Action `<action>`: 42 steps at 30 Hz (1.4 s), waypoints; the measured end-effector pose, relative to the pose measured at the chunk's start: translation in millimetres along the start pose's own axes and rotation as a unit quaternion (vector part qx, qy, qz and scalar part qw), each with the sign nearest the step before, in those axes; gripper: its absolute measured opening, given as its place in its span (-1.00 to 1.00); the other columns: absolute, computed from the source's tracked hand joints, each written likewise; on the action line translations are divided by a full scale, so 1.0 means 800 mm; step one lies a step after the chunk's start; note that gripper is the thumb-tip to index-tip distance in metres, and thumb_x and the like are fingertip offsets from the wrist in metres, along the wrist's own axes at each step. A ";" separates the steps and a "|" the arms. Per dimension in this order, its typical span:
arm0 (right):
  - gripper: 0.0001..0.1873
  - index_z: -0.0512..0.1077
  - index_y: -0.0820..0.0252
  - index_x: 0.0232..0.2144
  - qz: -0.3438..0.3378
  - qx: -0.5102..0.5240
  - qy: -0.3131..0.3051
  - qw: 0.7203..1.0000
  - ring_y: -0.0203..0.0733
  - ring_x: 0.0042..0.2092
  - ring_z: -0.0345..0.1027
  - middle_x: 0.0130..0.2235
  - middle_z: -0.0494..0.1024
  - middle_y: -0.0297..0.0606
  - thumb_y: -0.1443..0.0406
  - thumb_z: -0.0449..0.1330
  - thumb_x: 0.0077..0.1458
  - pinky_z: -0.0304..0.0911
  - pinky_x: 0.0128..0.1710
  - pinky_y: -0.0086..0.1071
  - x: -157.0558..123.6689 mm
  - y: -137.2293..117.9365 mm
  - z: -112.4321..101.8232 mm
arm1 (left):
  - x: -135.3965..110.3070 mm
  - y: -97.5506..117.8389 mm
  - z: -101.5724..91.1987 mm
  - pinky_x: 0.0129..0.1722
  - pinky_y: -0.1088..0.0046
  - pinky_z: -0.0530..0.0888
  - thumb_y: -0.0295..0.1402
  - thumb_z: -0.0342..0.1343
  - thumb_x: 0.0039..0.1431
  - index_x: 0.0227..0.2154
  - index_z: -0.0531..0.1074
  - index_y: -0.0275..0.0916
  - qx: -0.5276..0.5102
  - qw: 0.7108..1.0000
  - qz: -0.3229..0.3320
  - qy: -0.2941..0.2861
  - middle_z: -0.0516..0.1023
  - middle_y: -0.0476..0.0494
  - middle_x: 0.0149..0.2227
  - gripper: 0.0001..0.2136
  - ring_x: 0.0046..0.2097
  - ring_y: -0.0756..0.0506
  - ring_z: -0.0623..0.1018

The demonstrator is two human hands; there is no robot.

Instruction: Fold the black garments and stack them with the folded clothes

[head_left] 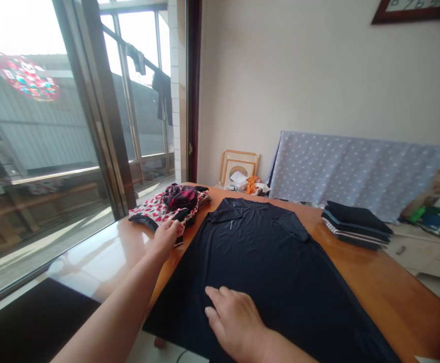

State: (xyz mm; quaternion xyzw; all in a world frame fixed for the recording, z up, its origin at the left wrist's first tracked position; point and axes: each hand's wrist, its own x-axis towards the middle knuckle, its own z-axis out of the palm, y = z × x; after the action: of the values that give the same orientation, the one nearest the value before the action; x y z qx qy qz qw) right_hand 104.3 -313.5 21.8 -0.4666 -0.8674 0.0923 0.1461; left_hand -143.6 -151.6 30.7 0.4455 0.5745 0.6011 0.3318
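Observation:
A dark navy T-shirt (257, 252) lies spread flat on the wooden table, its short sleeves and neckline at the far end. My right hand (237, 317) rests palm down on the lower part of the shirt, fingers extended and holding nothing. Off to the left, my left hand (170, 233) reaches to a loose heap of clothes, its fingers closed at the dark edge of a white garment with red and black hearts (153, 207). A crumpled dark red and black cloth (182, 196) sits on top of that heap.
A stack of folded clothes (356, 225) stands on the table (404, 287) at the right. Behind are a polka-dot cloth (352, 166) over something bulky, leaning frames (238, 166) and white drawers (412, 252). A large window (38, 131) borders the left side.

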 end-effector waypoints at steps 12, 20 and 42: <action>-0.64 0.49 0.01 0.03 0.096 0.050 0.112 0.988 -0.18 -0.06 0.51 -0.04 0.60 -0.25 0.22 -0.01 0.31 0.33 0.01 -0.33 -0.057 0.055 -0.048 | -0.102 -0.017 -0.006 0.31 0.07 0.02 -0.09 -0.09 0.32 0.06 0.49 -0.04 0.428 0.848 0.238 -0.202 0.49 -0.18 0.17 -0.61 0.25 -0.27 0.36; -0.66 0.50 -0.01 -0.02 0.219 0.006 0.123 0.968 -0.16 -0.09 0.51 -0.06 0.60 -0.29 0.19 0.00 0.29 0.32 -0.10 -0.35 -0.113 0.129 -0.039 | -0.104 -0.041 -0.016 0.27 -0.23 -0.38 0.01 -0.19 0.36 0.24 0.32 0.00 0.530 0.773 0.261 -0.231 0.23 -0.13 0.35 -0.51 0.39 -0.33 0.11; -0.67 0.52 -0.05 -0.01 0.283 -0.128 0.120 0.943 -0.17 -0.12 0.43 -0.16 0.52 -0.23 0.15 0.03 0.30 0.20 -0.23 -0.39 -0.152 0.168 -0.057 | -0.106 -0.027 0.007 0.31 0.00 -0.09 0.07 -0.22 0.33 0.19 0.37 -0.09 0.547 0.749 0.281 -0.247 0.31 -0.20 0.30 -0.45 0.35 -0.29 0.17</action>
State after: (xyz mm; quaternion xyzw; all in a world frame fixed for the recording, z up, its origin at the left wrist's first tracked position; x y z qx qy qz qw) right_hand 287.9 -340.4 4.5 -0.7152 -0.6803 -0.0385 0.1559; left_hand -108.4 -223.6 -3.8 0.8249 0.5521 0.1192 -0.0227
